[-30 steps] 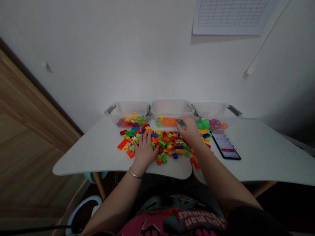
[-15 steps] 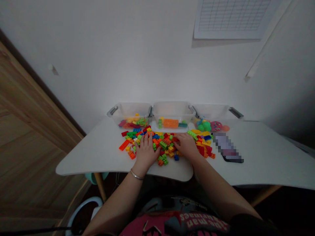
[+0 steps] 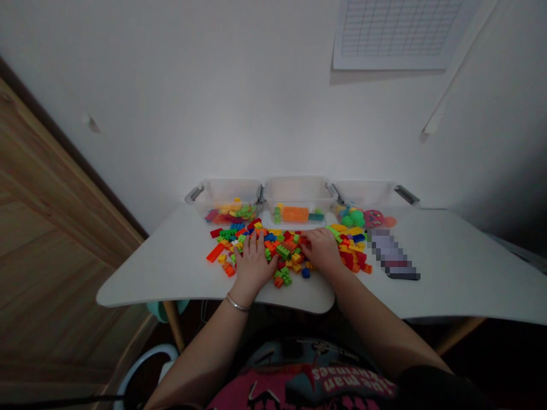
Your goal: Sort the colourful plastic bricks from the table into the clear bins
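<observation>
A heap of small plastic building bricks (image 3: 284, 249) in red, orange, yellow, green and blue is spread over the white table. My left hand (image 3: 253, 263) rests palm down on the heap's left part, its fingers spread and holding nothing. On the right side of the heap, my right hand (image 3: 322, 249) has curled fingers, with thumb and fingertips closed at a reddish brick (image 3: 304, 241). Its fingertips are partly hidden. Between the hands lies a green brick (image 3: 282, 250); a dark blue brick (image 3: 306, 273) is just below my right hand.
Three clear plastic bins stand along the wall: the left bin (image 3: 231, 188) with colourful pieces, the middle bin (image 3: 299, 188) with an orange block, the right bin (image 3: 367, 191) with round toys. A blurred-out phone (image 3: 393, 253) lies right of the heap on the white table (image 3: 149, 267).
The view has shifted very slightly. Both hands stay in nearly the same place, and the bricks show no clear movement.
</observation>
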`<state>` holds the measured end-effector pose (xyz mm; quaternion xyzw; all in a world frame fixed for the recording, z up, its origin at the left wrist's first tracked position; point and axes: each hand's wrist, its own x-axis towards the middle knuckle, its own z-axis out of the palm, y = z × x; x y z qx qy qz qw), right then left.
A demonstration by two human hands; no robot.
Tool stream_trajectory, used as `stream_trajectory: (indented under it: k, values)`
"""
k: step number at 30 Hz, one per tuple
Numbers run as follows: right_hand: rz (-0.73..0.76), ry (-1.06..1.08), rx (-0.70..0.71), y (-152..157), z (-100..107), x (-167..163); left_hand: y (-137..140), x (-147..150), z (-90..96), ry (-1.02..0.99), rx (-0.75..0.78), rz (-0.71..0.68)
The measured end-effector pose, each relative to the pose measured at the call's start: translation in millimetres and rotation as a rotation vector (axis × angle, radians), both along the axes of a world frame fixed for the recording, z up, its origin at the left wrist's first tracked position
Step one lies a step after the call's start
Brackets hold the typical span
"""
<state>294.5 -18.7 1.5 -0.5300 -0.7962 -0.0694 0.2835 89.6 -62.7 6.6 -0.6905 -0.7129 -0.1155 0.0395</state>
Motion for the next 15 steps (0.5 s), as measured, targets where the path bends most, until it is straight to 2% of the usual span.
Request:
stream_trajectory:
  k: [6, 12, 15]
  values:
    - [-0.031, 0.253, 0.098, 4, 20, 2, 0, -1, -1.6, 0.003, -0.009, 0.0]
    - [-0.066, 0.446, 0.26, 32, 66, 21, 0, 0, -0.2, 0.009, -0.008, -0.002]
    - [-0.04, 0.532, 0.283, 56, 86, 32, 0, 1, 1.7, 0.008, -0.018, 0.008]
